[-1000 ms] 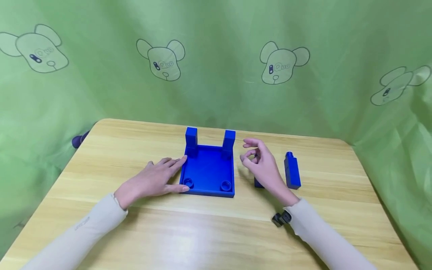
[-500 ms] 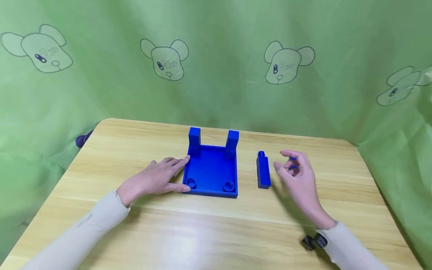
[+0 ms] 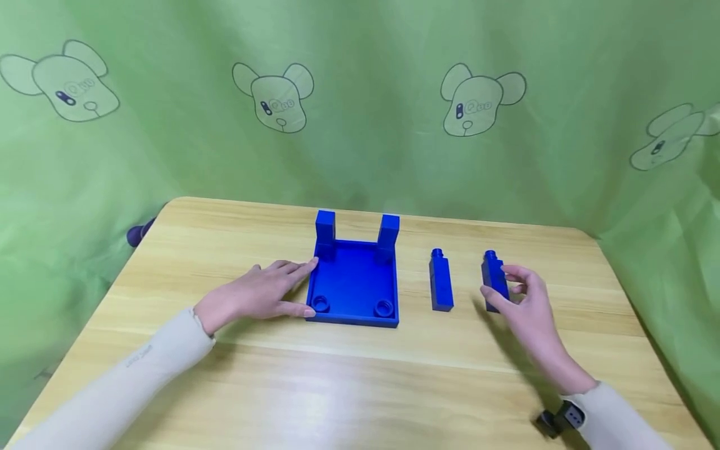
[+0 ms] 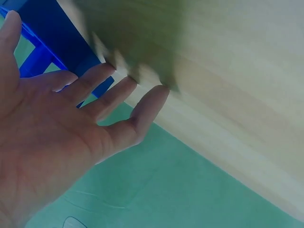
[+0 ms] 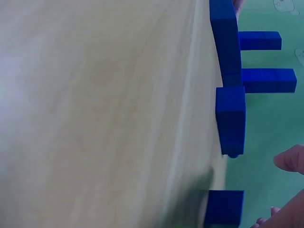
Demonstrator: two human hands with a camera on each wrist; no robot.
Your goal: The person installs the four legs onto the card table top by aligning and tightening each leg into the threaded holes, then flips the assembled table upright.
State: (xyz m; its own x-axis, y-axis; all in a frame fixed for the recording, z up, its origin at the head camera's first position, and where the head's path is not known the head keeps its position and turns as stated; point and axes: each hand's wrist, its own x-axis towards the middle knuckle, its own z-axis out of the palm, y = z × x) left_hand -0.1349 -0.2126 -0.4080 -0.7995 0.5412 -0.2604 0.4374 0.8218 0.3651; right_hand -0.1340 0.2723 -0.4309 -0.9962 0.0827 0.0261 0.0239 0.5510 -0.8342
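A square blue tray-like base point(image 3: 353, 281) lies on the table, with two blue square posts point(image 3: 325, 234) upright at its far corners and round sockets point(image 3: 384, 308) at its near ones. My left hand point(image 3: 261, 292) lies along its left side, fingers spread, index fingertip and thumb at the edge. To the right, a loose blue post point(image 3: 441, 286) with a knobbed end lies flat. Beyond it lies a second loose post point(image 3: 490, 272). My right hand point(image 3: 525, 306) hovers over that one, thumb and fingers on either side; the right wrist view shows a gap between thumb point(image 5: 289, 160) and post.
The wooden table point(image 3: 270, 387) has its far edge behind the base. A green curtain point(image 3: 371, 156) with printed bear heads hangs around it. A small dark purple object point(image 3: 137, 234) shows at the left edge. A black device point(image 3: 562, 420) sits at my right wrist.
My right hand has moved right, from beside the base, past the nearer loose post, to the farther one. The left hand stays at the base, and the posts lie where they were.
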